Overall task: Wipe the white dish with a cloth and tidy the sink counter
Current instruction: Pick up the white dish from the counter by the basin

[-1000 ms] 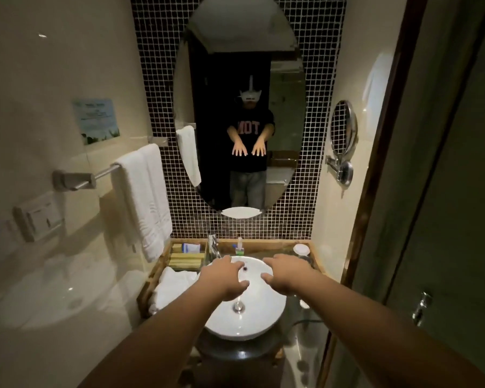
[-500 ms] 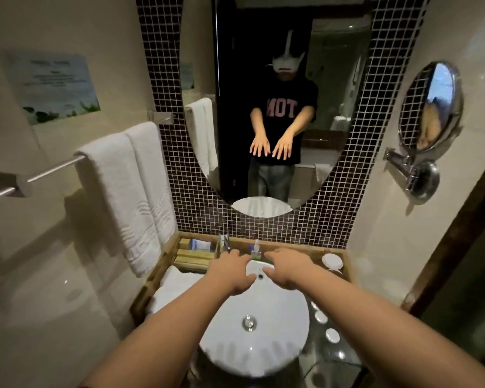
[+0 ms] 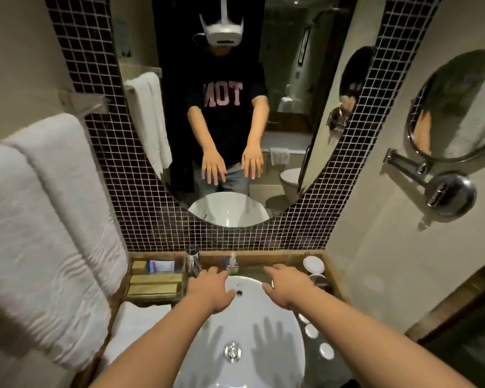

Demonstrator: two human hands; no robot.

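A small round white dish (image 3: pixel 313 265) sits at the back right corner of the wooden sink counter (image 3: pixel 263 260). A folded white cloth (image 3: pixel 140 317) lies on the counter left of the white basin (image 3: pixel 252 357). My left hand (image 3: pixel 209 291) hovers over the basin's back left rim, palm down, fingers apart, holding nothing. My right hand (image 3: pixel 287 287) hovers over the back right rim, also flat and empty, just left of the dish. Both hands cast shadows in the bowl.
A chrome tap (image 3: pixel 194 261) and a small bottle (image 3: pixel 232 261) stand behind the basin. Boxes of toiletries (image 3: pixel 154 278) fill the left tray. White towels (image 3: pixel 39 228) hang at left. A swing-arm mirror (image 3: pixel 457 113) juts from the right wall. Small white lids (image 3: pixel 318 341) lie right of the basin.
The view has closed in on the sink and tilted down. Both hands stay held out flat and have spread a little apart over the basin's back rim.
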